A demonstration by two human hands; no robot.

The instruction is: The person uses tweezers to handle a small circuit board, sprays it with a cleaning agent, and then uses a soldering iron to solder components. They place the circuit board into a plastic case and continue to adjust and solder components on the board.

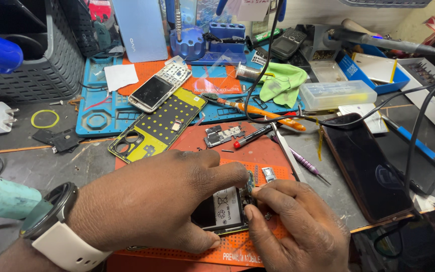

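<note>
Two sets of fingers point(258, 194) pinch at our opened phone point(225, 209) on the orange mat point(258, 151): left hand point(152, 201) clamps its body, right hand point(293, 226) nips a tiny part at its top edge. Light, stiff, fragile; we judge edges safest. Tweezers point(288, 153) lie near.

The single head view looks steeply down from close above the orange mat point(258, 151) on the table point(36, 161), facing the clutter behind the mat.
</note>
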